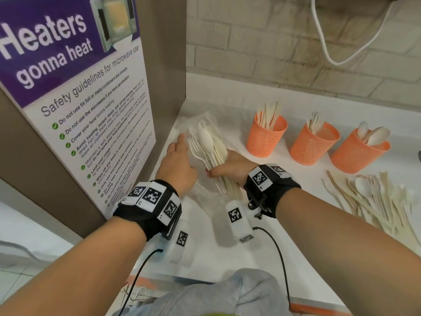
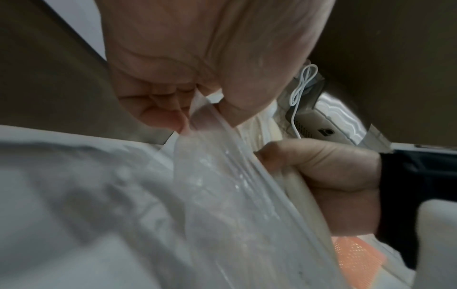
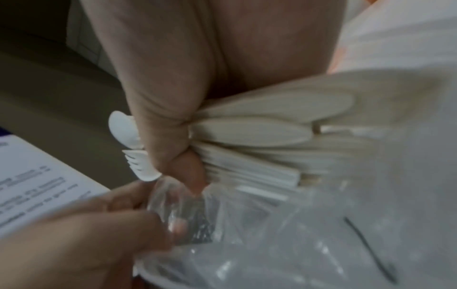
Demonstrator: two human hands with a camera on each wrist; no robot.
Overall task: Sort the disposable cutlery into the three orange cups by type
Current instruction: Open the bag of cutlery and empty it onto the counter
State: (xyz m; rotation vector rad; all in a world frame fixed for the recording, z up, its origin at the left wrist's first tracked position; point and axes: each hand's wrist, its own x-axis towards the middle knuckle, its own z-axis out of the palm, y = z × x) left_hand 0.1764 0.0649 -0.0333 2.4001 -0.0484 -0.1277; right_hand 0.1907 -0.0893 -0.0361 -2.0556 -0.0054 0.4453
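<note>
My right hand (image 1: 227, 166) grips a bundle of pale disposable cutlery (image 1: 210, 145), forks and spoons fanning out above the fist. In the right wrist view the handles (image 3: 249, 133) stick out past the curled fingers (image 3: 170, 136). My left hand (image 1: 180, 160) pinches the edge of a clear plastic bag (image 2: 222, 185) between thumb and fingertips (image 2: 163, 115), right beside the bundle. Three orange mesh cups stand in a row to the right: one with knives (image 1: 266, 137), one with forks (image 1: 313, 144), one with spoons (image 1: 357, 153).
A loose pile of mixed cutlery (image 1: 378, 201) lies on the white counter (image 1: 284, 213) at the right. A brown panel with a microwave safety poster (image 1: 86, 124) closes off the left. A brick wall with a white cable (image 1: 330, 58) stands behind.
</note>
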